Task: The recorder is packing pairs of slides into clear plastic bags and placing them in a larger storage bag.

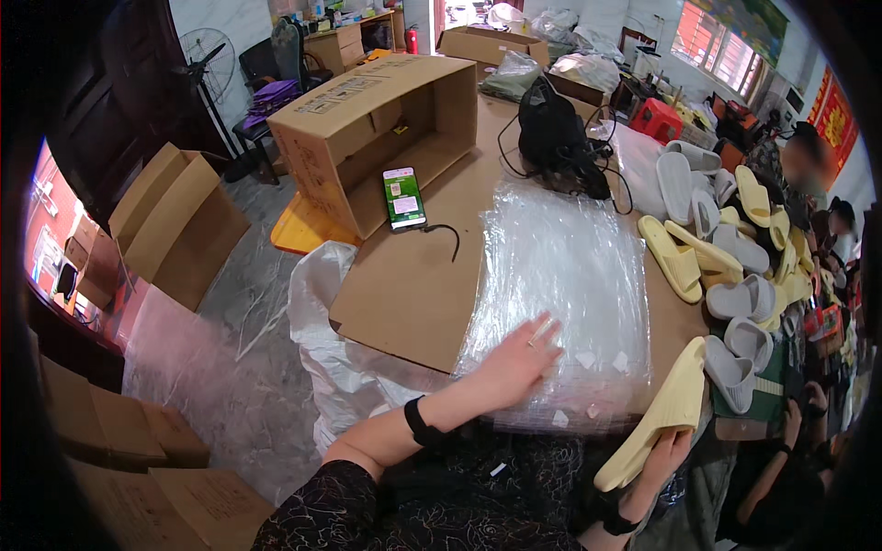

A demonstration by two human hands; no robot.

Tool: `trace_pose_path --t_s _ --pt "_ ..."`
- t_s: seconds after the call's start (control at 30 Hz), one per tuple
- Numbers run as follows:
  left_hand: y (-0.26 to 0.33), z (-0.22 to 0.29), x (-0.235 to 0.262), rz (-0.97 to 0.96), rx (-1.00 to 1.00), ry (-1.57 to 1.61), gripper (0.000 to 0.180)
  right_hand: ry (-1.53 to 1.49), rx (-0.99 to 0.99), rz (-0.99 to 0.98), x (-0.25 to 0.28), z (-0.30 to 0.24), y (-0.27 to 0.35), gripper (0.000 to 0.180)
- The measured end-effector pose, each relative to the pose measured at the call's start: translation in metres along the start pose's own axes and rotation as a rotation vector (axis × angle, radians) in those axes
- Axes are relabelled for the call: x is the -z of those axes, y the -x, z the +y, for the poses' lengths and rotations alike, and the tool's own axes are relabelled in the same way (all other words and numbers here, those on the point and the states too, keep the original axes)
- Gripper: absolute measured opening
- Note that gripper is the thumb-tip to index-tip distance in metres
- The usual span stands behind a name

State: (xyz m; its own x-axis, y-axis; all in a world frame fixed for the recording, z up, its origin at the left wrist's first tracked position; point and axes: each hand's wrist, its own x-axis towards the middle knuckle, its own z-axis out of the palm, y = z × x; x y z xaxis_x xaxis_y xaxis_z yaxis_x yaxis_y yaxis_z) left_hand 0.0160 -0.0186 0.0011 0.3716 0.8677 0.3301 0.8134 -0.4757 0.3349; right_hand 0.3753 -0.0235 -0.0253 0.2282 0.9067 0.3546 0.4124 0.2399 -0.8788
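Observation:
A stack of clear plastic bags (565, 253) lies flat on the brown cardboard tabletop in front of me. My left hand (522, 361) rests over its near part, fingers stretched out, holding nothing; a ring and a black wristband show on that arm. At the near right, my right hand (663, 456) grips a pale yellow slipper (654, 424), held tilted with the toe end up. Its fingers wrap the slipper from behind and are partly hidden. Small white paper scraps (588, 360) lie on the bags near my left hand.
Yellow slippers (669, 257) and grey slippers (730, 372) are piled along the right. A smartphone (404, 202) leans by an open cardboard box (367, 92). A black bag with cords (560, 138) lies behind the bags. A co-worker's hand (814, 399) shows at right.

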Motion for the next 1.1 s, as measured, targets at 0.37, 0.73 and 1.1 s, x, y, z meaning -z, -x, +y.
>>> trace_pose_path --t_s 0.37,0.73,1.1 --pt "0.008 -0.001 -0.050 -0.017 -0.002 0.109 0.051 -0.113 0.093 -0.026 0.020 -0.058 0.023 0.049" --pt "0.000 -0.005 -0.034 0.003 0.040 0.116 0.057 -0.039 0.098 -0.003 0.022 -0.053 0.019 0.056" --pt "0.001 0.010 -0.023 -0.116 0.032 0.044 0.044 -0.129 0.163 -0.016 0.026 -0.068 0.003 0.039"
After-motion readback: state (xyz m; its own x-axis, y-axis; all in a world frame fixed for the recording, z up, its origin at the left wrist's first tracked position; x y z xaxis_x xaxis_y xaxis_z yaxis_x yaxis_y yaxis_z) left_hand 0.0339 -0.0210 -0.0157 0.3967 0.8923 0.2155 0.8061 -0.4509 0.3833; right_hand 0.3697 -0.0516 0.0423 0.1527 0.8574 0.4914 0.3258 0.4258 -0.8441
